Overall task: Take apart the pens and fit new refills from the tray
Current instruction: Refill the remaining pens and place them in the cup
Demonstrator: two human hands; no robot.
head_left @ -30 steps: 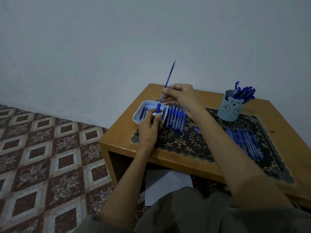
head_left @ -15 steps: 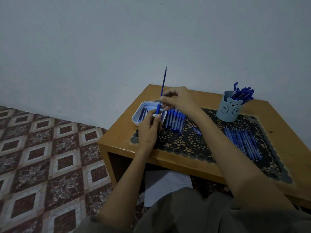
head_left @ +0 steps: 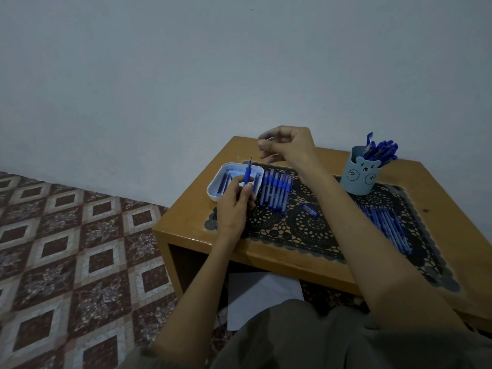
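Refill [head_left: 250, 159] deeper in pen [head_left: 248, 178], by tray [head_left: 213, 188]

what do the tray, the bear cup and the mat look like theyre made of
Tray: probably plastic, glossy white, with rounded moulded corners and a soft sheen.
Cup: likely plastic or silicone, matte pale blue with a bear face on it. I can't tell which.
Mat: dark openwork lace, either crocheted fabric or lace-pattern vinyl. The table, which looks like wood, shows through its holes.

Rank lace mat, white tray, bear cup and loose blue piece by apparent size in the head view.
1. lace mat
2. white tray and bear cup: too alike to rank
3. loose blue piece
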